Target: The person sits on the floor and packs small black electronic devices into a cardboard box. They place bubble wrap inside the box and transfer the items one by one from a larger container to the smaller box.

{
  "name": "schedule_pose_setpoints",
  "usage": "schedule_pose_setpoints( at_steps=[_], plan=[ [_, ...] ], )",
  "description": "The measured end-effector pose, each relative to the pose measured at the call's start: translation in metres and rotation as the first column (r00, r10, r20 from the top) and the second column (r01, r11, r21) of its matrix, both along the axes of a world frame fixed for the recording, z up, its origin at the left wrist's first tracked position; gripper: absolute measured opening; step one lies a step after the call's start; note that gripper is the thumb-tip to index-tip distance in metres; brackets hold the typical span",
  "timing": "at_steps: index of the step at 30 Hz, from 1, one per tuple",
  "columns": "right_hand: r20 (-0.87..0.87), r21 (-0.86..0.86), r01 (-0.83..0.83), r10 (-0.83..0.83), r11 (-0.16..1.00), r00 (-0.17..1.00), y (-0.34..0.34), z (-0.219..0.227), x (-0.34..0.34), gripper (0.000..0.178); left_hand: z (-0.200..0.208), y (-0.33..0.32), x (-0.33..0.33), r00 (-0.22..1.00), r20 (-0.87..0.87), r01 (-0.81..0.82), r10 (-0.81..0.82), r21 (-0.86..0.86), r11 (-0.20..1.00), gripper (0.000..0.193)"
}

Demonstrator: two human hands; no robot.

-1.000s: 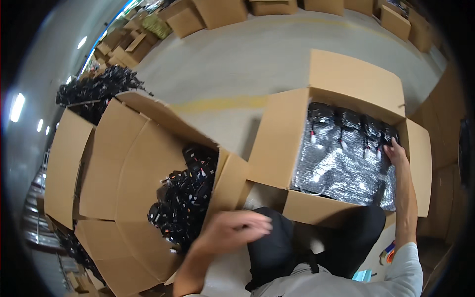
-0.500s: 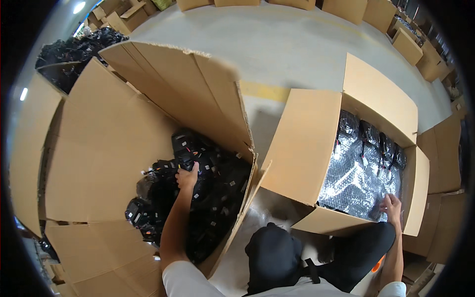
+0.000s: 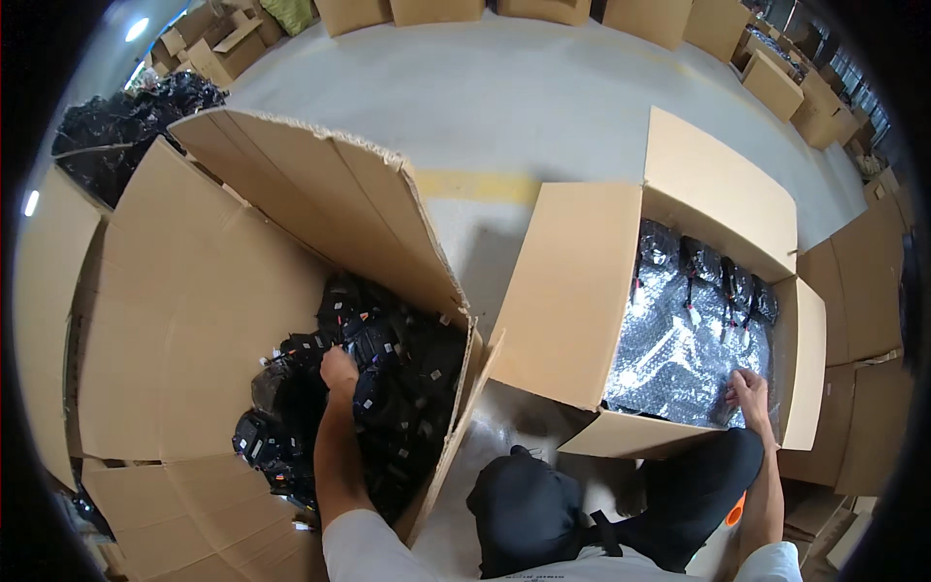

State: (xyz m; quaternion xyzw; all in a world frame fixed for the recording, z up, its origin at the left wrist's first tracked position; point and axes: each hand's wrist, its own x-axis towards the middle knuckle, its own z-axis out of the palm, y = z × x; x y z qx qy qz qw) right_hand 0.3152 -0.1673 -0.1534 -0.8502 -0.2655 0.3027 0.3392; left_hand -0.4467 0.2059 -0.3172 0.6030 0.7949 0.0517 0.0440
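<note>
My left hand [image 3: 338, 367] reaches down into a tall, deep cardboard carton [image 3: 184, 320] on the left. Its fingers are closed among a heap of black wired parts [image 3: 417, 388] with small white labels; what they grip is hidden. On the right stands a lower open carton [image 3: 572, 281]. A shiny bubble wrap sheet [image 3: 669, 339] lies over its contents. Several black wrapped bundles [image 3: 700, 258] with short leads and white connectors line its far side. My right hand [image 3: 746, 391] is at the sheet's near right corner, fingers curled together; anything in them is too small to see.
Behind the left carton rises a pile of black bags [image 3: 136, 121]. More cardboard boxes [image 3: 436, 10] stand along the far floor, and others [image 3: 868, 291] at the right. A yellow line [image 3: 475, 184] crosses the grey floor. An orange ring-shaped thing [image 3: 735, 509] lies by my right knee.
The whole view has shifted slightly leftward over the scene. My left hand has turned and sunk its fingers deeper among the black parts. My right hand stays at the same corner of the bubble wrap.
</note>
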Motion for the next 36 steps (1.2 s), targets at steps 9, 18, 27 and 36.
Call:
schedule_pose_setpoints(
  at_steps=[9, 18, 27, 36],
  plan=[
    [0.019, 0.057, -0.099, 0.098, 0.993, 0.995, -0.003, 0.021, -0.006, 0.028, 0.158, -0.069, -0.044, 0.856, 0.448, 0.22, -0.257, 0.135, 0.966, 0.021],
    [0.071, 0.437, -0.671, 0.72, 0.6, 0.69, 0.095, 0.175, -0.144, 0.077, 0.45, -0.192, 0.065, 0.335, 0.863, 0.338, -0.378, 0.264, 0.903, 0.035],
    [0.569, 0.779, -0.594, 0.625, -0.201, 0.534, 0.08, 0.24, -0.193, 0.062, 0.421, -0.209, 0.217, 0.009, 0.996, 0.628, -0.087, 0.062, 0.776, 0.039],
    [-0.402, 0.778, 0.116, 0.348, 0.617, 0.847, 0.093, 0.158, -0.078, 0.042, 0.338, -0.213, 0.34, -0.147, 0.915, 0.841, 0.375, -0.084, 0.535, 0.034]
  ],
)
